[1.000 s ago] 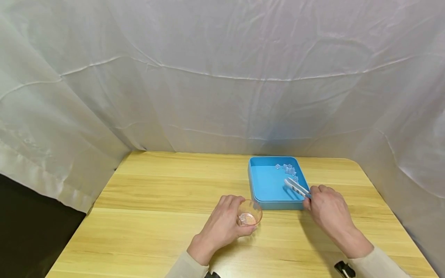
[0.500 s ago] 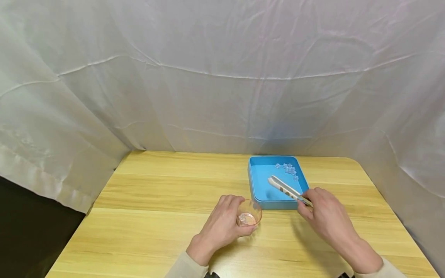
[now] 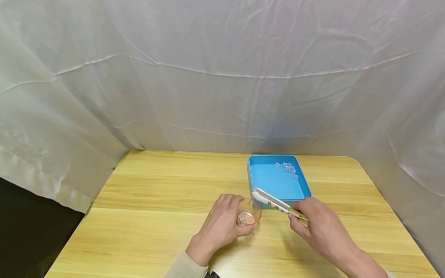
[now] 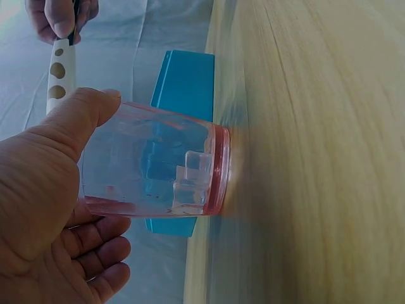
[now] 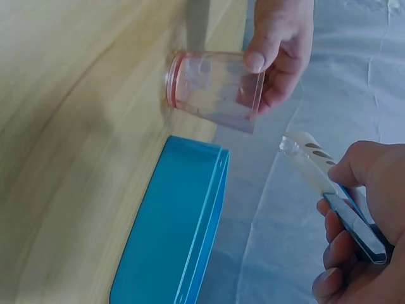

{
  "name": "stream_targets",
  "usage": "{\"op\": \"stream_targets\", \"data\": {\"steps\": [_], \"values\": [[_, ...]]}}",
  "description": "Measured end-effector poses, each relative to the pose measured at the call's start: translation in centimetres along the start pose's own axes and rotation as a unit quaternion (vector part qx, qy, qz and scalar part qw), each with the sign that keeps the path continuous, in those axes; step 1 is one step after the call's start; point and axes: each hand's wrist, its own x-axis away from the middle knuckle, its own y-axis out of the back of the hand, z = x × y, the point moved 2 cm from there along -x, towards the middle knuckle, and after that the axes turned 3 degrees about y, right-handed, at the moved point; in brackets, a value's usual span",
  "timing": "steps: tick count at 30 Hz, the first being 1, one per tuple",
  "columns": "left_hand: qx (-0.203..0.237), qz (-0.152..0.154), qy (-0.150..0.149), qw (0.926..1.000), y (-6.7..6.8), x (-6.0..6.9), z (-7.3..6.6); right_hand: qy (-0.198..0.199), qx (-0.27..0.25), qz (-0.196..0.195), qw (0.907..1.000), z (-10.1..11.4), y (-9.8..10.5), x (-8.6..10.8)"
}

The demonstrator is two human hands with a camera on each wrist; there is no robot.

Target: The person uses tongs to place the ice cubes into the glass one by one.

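My left hand (image 3: 220, 220) holds a clear, pink-tinted cup (image 3: 256, 212) near its rim, thumb on one side and fingers on the other. The cup stands upright on the table. Several clear cubes (image 4: 192, 180) lie at its bottom in the left wrist view. With my right hand (image 3: 323, 227) I grip white tongs (image 3: 276, 202) patterned with brown spots. Pinched at the tongs' tips is one clear cube (image 5: 288, 145), best seen in the right wrist view. In the head view the tips hang just right of the cup's rim, above the tray's near edge.
A blue square tray (image 3: 269, 185) stands behind and to the right of the cup. Several clear cubes (image 3: 289, 168) lie toward its far right corner. A pale curtain (image 3: 222, 108) hangs behind the wooden table (image 3: 167, 185) and along its sides.
My right hand has carried the tongs from the tray's right side leftward and nearer, toward the cup. The left hand and the cup have stayed in place.
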Motion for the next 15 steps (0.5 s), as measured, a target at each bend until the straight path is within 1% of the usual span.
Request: {"op": "stream_targets", "data": {"steps": [6,11,15], "values": [[0.001,0.002,0.0,1.0,-0.03,0.0,0.05,0.032,-0.009,0.004,0.9994,0.3,-0.28,0.39],[0.006,0.003,-0.001,1.0,-0.07,0.0,0.08,0.046,-0.016,0.01,0.9988,0.36,-0.5,0.65],[0.008,0.001,-0.003,1.0,-0.09,0.01,0.1,0.048,-0.022,0.015,0.9985,0.38,-0.75,0.81]]}}
